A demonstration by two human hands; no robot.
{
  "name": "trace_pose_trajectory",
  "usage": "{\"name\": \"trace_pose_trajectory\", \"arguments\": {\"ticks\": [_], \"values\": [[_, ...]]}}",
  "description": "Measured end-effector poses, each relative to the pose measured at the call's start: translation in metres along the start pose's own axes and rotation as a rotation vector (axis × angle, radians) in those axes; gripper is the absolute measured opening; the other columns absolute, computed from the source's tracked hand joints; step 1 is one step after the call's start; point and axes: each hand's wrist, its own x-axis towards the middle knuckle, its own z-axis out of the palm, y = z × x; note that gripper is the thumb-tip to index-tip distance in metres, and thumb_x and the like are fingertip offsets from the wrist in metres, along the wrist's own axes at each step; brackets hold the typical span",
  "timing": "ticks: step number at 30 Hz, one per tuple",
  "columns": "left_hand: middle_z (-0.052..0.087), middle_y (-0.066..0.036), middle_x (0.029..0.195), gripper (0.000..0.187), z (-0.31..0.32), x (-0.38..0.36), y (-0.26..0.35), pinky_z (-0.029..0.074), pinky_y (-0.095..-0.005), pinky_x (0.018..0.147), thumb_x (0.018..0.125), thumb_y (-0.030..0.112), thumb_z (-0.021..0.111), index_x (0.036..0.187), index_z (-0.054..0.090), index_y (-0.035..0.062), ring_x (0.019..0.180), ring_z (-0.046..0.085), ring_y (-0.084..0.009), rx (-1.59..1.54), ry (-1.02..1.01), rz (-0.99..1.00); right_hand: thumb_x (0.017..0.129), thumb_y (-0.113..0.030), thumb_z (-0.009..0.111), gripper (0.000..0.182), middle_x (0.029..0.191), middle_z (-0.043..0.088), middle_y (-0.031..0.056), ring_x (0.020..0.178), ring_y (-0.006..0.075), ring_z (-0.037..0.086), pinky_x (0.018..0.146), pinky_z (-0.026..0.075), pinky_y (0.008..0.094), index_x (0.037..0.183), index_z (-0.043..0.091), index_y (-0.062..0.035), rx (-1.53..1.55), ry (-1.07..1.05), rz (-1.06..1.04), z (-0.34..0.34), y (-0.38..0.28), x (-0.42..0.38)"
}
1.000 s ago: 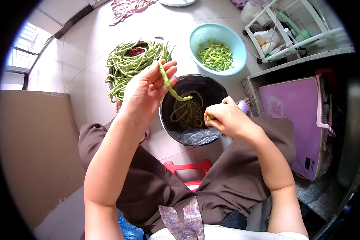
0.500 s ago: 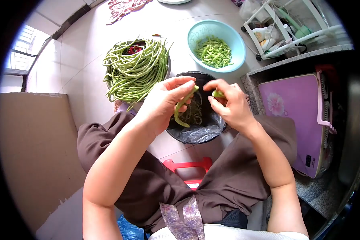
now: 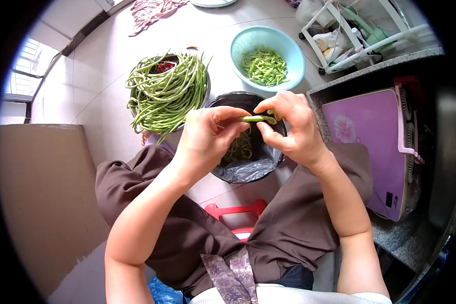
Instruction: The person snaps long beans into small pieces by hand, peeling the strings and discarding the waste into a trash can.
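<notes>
Between my two hands stretches a short length of long bean (image 3: 256,119), held level above a black-lined bin (image 3: 248,171). My left hand (image 3: 205,136) pinches one end between thumb and fingers. At the other end, the thumb and forefinger of my right hand (image 3: 296,126) close on the bean's tip, and a bit of green shows under its curled fingers. Thin stringy scraps (image 3: 238,148) lie inside the bin. Beyond my left hand, a heap of whole long beans (image 3: 169,96) fills a round container. Cut bean pieces (image 3: 265,67) rest in a light-blue basin (image 3: 295,81) farther off.
A red plastic stool (image 3: 238,209) is between my legs. To the right, a purple flowered board (image 3: 365,147) leans in a stone-edged recess, below a white wheeled rack (image 3: 359,50). Cardboard (image 3: 43,192) stands at the left. A patterned cloth (image 3: 154,12) lies on the floor.
My hands have come together. The bean, hanging curved from my left hand before, now lies level with its far end in my right fingers. The view has shifted slightly.
</notes>
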Motion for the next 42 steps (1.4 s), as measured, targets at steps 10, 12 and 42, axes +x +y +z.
{"name": "trace_pose_trajectory", "arguments": {"ticks": [10, 12, 42], "values": [[0.065, -0.013, 0.071, 0.015, 0.009, -0.005, 0.006, 0.048, -0.0299, 0.058, 0.081, 0.005, 0.062, 0.095, 0.066, 0.0009, 0.063, 0.062, -0.0211, 0.280, 0.083, 0.215, 0.068, -0.014, 0.064, 0.013, 0.072, 0.050, 0.0051, 0.071, 0.0220, 0.052, 0.073, 0.036, 0.0345, 0.074, 0.054, -0.0099, -0.221, -0.002, -0.224, 0.007, -0.003, 0.004], [0.063, -0.018, 0.074, 0.013, 0.011, -0.005, 0.004, 0.050, -0.0364, 0.060, 0.081, 0.007, 0.061, 0.092, 0.066, 0.0021, 0.067, 0.063, -0.0332, 0.233, 0.104, 0.215, 0.068, -0.014, 0.064, 0.013, 0.072, 0.050, 0.0056, 0.071, 0.0224, 0.053, 0.073, 0.036, 0.0347, 0.074, 0.054, -0.0094, -0.193, 0.000, -0.214, 0.008, -0.002, 0.005], [0.066, -0.003, 0.085, 0.020, 0.007, -0.003, 0.005, 0.047, -0.0194, 0.067, 0.089, 0.018, 0.062, 0.098, 0.063, 0.0010, 0.072, 0.060, -0.0064, -0.964, -0.050, -0.403, 0.075, -0.008, 0.066, 0.013, 0.069, 0.054, 0.0076, 0.058, 0.0207, 0.057, 0.052, 0.044, 0.0310, 0.081, 0.056, -0.0040, 0.231, 0.076, 0.078, 0.014, -0.012, 0.002]]}}
